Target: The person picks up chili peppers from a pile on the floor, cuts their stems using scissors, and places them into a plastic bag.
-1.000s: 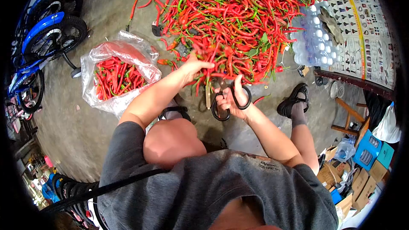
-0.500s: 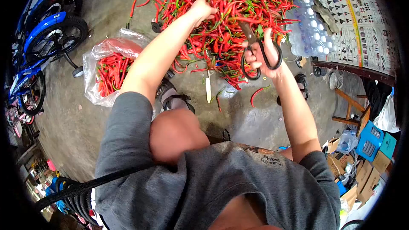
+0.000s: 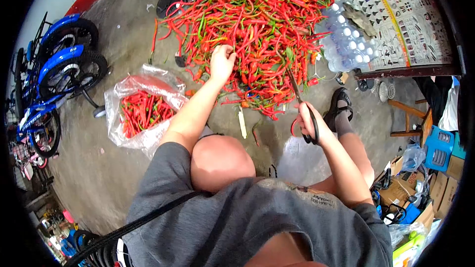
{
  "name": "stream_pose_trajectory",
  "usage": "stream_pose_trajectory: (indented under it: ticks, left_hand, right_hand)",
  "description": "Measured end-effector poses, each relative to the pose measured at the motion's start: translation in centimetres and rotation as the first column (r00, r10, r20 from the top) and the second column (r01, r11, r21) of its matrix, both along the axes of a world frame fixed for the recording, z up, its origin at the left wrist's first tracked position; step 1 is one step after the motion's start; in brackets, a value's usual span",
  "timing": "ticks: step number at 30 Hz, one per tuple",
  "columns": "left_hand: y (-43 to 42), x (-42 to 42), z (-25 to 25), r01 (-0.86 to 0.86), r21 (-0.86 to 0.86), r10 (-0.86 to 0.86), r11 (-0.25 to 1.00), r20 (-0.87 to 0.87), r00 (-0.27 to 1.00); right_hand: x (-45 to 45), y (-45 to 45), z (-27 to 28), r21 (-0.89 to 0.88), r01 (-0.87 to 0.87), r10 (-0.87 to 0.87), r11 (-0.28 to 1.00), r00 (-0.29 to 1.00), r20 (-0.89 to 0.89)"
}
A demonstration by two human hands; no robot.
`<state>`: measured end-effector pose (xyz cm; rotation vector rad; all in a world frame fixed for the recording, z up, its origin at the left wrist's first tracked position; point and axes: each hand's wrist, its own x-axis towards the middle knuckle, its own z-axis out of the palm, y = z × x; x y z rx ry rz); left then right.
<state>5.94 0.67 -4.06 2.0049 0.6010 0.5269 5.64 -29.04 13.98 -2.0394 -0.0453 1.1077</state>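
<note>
A big heap of red chili peppers (image 3: 257, 24), some with green stems, spreads over the floor ahead of me. At its near left edge is my left hand (image 3: 222, 64), its fingers curled together against the peppers; what they hold, if anything, is hidden. My right hand (image 3: 319, 127) grips black-handled scissors (image 3: 296, 88) by the handle loops. The blades point up and away toward the heap and look closed together. On the floor to the left, a clear plastic bag (image 3: 116, 113) stands open with loose red chilies (image 3: 146, 113) inside.
Water bottles (image 3: 349, 39) in a plastic pack stand right of the heap, beside a printed chart (image 3: 391, 20). Bicycles with blue fenders (image 3: 62, 59) line the left. A wooden stool (image 3: 408, 116), a blue plastic stool (image 3: 439, 148) and cardboard boxes (image 3: 398, 190) are at right.
My left hand has drawn back from deeper in the heap to its near edge. My right hand has moved down toward me with the scissors, whose blades now point forward. The view has shifted.
</note>
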Motion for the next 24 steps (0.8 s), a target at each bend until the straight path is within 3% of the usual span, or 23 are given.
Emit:
stream_pose_trajectory:
  ticks: [1, 2, 4, 6, 9, 12, 14, 16, 18, 20, 21, 22, 24]
  left_hand:
    - [-0.4, 0.8, 1.1, 0.008, 0.109, -0.002, 0.994, -0.057, 0.998]
    - [-0.9, 1.7, 1.3, 0.014, 0.021, -0.011, 1.000, -0.142, 0.990]
    - [-2.4, 3.6, 2.5, -0.035, 0.075, 0.059, 0.997, -0.353, 0.934]
    - [-2.7, 5.4, 4.5, -0.014, -0.006, 0.009, 1.000, -0.531, 0.847]
    - [-2.5, 7.2, 4.9, -0.147, -0.048, 0.084, 0.988, -0.633, 0.770]
    - [-2.0, 7.5, 4.4, -0.084, 0.070, 0.110, 0.994, -0.639, 0.761]
    - [-1.2, 7.5, 3.0, -0.061, 0.058, 0.084, 0.997, -0.663, 0.744]
    - [-0.5, 6.9, 3.8, -0.073, -0.038, 0.032, 0.997, -0.639, 0.769]
    - [-0.4, 5.9, 4.1, -0.156, -0.182, 0.053, 0.971, -0.471, 0.881]
    - [-0.7, 5.2, 7.3, -0.171, -0.584, 0.047, 0.794, -0.221, 0.974]
    - [0.8, 5.7, 5.4, -0.133, -0.697, -0.010, 0.705, -0.197, 0.980]
    - [0.9, 4.1, 10.6, 0.165, -0.880, -0.285, 0.445, 0.035, 0.958]
    - [0.2, 3.0, 14.0, 0.275, -0.891, -0.182, 0.362, 0.222, 0.958]
  right_hand:
    - [0.4, -0.8, 0.2, 0.009, -0.009, 0.009, 1.000, 1.000, 0.020]
    - [0.7, -1.6, 0.4, 0.018, -0.018, 0.017, 1.000, 0.999, 0.041]
    - [0.8, -2.4, 2.2, 0.133, 0.117, -0.106, 0.984, 0.990, -0.089]
    - [0.8, -2.8, 2.6, 0.156, 0.086, -0.079, 0.984, 0.996, -0.050]
    - [0.4, -1.4, 3.3, 0.294, 0.127, -0.098, 0.947, 0.989, -0.108]
    - [0.1, 0.1, 3.3, 0.423, 0.139, -0.093, 0.895, 0.987, -0.129]
    - [0.0, 0.1, 3.4, 0.464, 0.199, -0.124, 0.863, 0.975, -0.187]
    - [0.2, -0.4, 3.4, 0.446, 0.202, -0.153, 0.872, 0.978, -0.144]
    - [0.5, -1.1, 3.8, 0.429, 0.133, -0.115, 0.893, 0.991, -0.069]
    - [1.2, -1.0, 4.3, 0.369, 0.064, -0.086, 0.927, 0.995, 0.042]
    - [1.4, -0.9, 4.7, 0.415, 0.095, -0.110, 0.905, 0.994, 0.014]
    - [1.7, -0.5, 5.0, 0.465, 0.122, -0.132, 0.877, 0.991, -0.011]
    - [2.3, 0.0, 5.0, 0.483, 0.136, -0.152, 0.865, 0.988, -0.005]
